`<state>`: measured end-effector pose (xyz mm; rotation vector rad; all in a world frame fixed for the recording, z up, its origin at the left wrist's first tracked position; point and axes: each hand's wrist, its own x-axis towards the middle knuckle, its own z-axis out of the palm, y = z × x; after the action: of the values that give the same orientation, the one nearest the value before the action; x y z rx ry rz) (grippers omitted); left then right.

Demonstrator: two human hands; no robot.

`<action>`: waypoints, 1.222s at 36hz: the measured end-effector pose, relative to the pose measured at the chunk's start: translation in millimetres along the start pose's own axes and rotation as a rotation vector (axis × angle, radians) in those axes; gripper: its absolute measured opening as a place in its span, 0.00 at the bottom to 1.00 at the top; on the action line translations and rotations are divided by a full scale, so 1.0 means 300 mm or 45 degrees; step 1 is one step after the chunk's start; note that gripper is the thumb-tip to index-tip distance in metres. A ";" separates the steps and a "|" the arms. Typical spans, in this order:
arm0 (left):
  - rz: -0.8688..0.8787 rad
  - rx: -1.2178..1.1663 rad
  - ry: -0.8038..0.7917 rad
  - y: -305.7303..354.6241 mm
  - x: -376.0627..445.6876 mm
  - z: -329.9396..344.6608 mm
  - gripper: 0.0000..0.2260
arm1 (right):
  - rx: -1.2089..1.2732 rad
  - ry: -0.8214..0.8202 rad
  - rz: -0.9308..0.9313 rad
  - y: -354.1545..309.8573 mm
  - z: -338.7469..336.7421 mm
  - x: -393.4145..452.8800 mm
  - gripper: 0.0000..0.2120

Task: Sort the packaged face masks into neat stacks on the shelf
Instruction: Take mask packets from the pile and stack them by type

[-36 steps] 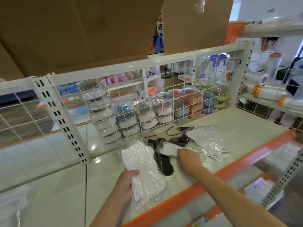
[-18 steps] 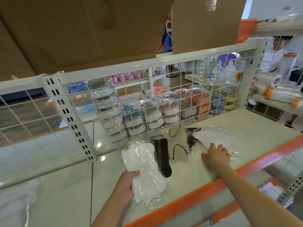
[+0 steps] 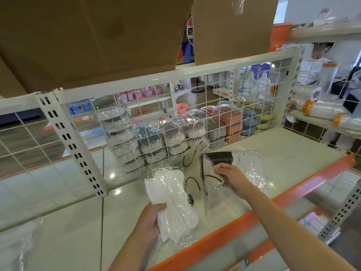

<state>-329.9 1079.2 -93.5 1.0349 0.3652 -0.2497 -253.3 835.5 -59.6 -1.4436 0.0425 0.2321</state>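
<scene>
I'm looking down at the shelf point(image 3: 283, 145), a pale board w/ an orange front lip. My left hand point(image 3: 150, 222) is gripping the near end of a pack of white masks point(image 3: 172, 200), thumb curled over the top and fingers under it; the pack's long axis is running from my hand away toward the wire grid point(image 3: 214, 106) at the back, leaning a bit left, far end pointing at the grid, near end hanging toward the orange lip. Its clear wrap is spilling loose round the edges. My right hand point(image 3: 232, 178) is pinching a clear bag w/ a black mask point(image 3: 218, 159) in it, approx mid-shelf, just right of the white pack; the dark part is sitting at the bag's far end, and the bag is running near-to-far, lower end trailing toward the lip. Can't tell if it's lifted clear of the board or dragging on it. Black ear loops point(image 3: 192, 184) are lying on the board btwn the two packs, and another loop point(image 3: 190, 157) is lying farther back by the grid. Right of my right hand, another packaged white mask point(image 3: 252, 165) is lying flat, partly under the black-mask bag. Behind the grid, wrapped stacks of bowls point(image 3: 125, 141) are standing on the far side. Cardboard boxes point(image 3: 97, 36) are sitting on the level above.
</scene>
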 end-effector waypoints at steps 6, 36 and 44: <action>0.004 0.013 0.025 -0.001 -0.007 -0.024 0.23 | 0.157 0.113 0.045 0.022 -0.035 0.033 0.08; 0.331 0.100 0.160 0.057 -0.076 -0.048 0.23 | -0.899 -0.063 -0.370 0.010 0.222 -0.031 0.12; 0.583 -0.105 0.319 0.130 -0.187 -0.120 0.13 | -1.043 -0.582 -0.288 0.079 0.441 -0.074 0.03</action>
<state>-373.1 1131.5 -56.3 1.0410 0.3499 0.3060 -293.9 965.5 -61.8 -2.1498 -0.6524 0.4154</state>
